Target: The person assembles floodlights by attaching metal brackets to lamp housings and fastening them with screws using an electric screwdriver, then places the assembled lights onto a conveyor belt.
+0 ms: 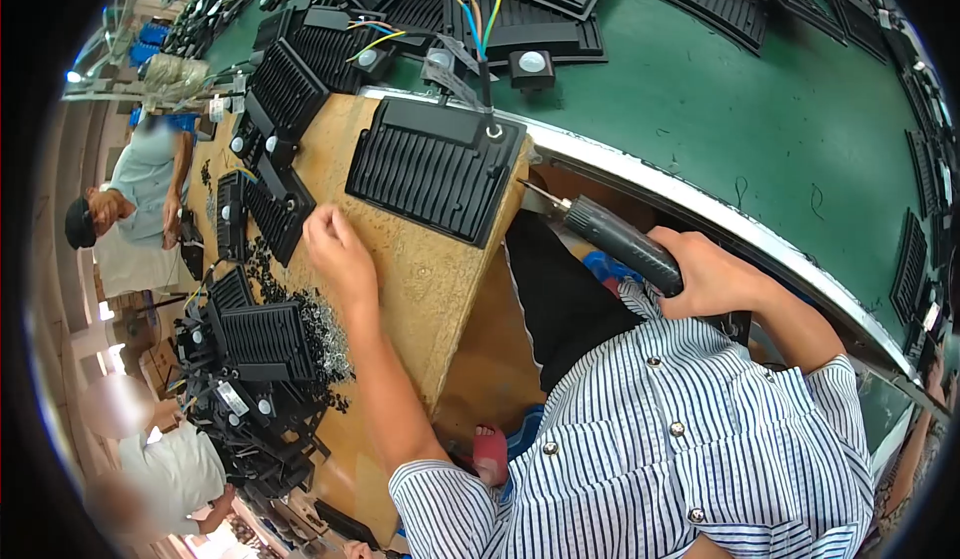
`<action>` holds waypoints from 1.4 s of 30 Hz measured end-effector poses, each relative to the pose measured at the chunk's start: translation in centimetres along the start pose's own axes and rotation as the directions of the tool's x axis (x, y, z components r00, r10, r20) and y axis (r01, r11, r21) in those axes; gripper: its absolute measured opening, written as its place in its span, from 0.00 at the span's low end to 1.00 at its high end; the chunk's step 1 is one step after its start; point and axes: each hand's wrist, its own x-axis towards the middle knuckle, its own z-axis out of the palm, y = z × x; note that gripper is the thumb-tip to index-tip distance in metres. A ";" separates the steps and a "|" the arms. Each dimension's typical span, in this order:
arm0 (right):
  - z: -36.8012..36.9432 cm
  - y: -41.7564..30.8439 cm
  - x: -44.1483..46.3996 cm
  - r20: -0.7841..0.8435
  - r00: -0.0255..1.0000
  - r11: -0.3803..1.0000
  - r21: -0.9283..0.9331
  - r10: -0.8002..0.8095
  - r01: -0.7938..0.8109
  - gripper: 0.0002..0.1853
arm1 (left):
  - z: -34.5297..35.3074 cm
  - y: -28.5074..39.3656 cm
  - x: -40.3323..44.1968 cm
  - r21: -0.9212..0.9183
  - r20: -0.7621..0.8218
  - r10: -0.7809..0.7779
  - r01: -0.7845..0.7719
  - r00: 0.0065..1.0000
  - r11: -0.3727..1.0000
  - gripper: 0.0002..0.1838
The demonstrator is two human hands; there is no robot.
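Note:
My right hand (700, 269) is wrapped round a black electric screwdriver (625, 244), its bit pointing left toward the workbench edge. Fingers curled together, my left hand (338, 249) hovers over the wooden bench (400, 269); whatever it may pinch is too small to make out. Between the hands, up the bench, a black finned floodlight housing (435, 169) lies face down. From its corner rises a black cable with blue, brown and yellow-green wires (485, 24). A motion sensor (440, 64) sits at its far edge. Small black parts and silver screws (325, 334) are heaped left of my left forearm.
A green conveyor belt (700, 109) with a pale metal rail (620, 164) runs along the right, carrying several more floodlight housings (705, 1). Stacked housings (262, 344) crowd the bench's left side. Another person (145, 184) works at the far left, with others below.

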 end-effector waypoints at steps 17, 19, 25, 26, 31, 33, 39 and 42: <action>1.0 1.1 0.6 -0.014 0.999 0.999 -0.018 -0.037 0.037 0.26 | 4.4 8.0 1.9 0.129 -0.118 0.268 -0.253 0.956 0.959 0.05; 0.9 0.7 0.6 -0.018 0.999 0.999 -0.024 -0.034 0.034 0.26 | 3.1 10.9 0.7 0.094 -0.076 0.332 -0.325 0.940 0.941 0.03; 0.7 0.4 0.7 -0.004 0.998 0.998 -0.033 -0.057 0.057 0.27 | 2.6 13.3 -3.1 -0.556 0.424 -0.028 0.284 0.905 0.781 0.03; 0.6 0.2 0.8 0.001 0.999 0.998 -0.035 -0.044 0.044 0.27 | 2.5 13.4 -3.1 -0.556 0.428 -0.014 0.275 0.904 0.784 0.03; 0.9 0.4 0.7 -0.003 1.000 0.999 -0.027 -0.031 0.030 0.27 | 2.1 13.6 -3.1 -0.578 0.388 0.063 0.189 0.919 0.794 0.05; 1.1 0.4 0.6 0.001 0.999 0.999 -0.028 -0.039 0.039 0.27 | 1.7 13.1 -2.9 -0.608 0.335 0.247 0.008 0.909 0.794 0.07; 1.0 -0.3 0.5 -0.001 1.000 0.998 -0.061 0.014 -0.014 0.27 | 2.0 7.4 -0.6 -0.159 -0.182 -0.018 -0.011 0.983 0.987 0.13; 1.0 -0.5 0.4 -0.011 1.000 0.998 -0.065 0.009 -0.009 0.26 | 3.1 3.3 1.4 -0.202 0.000 -0.232 0.227 0.973 0.953 0.13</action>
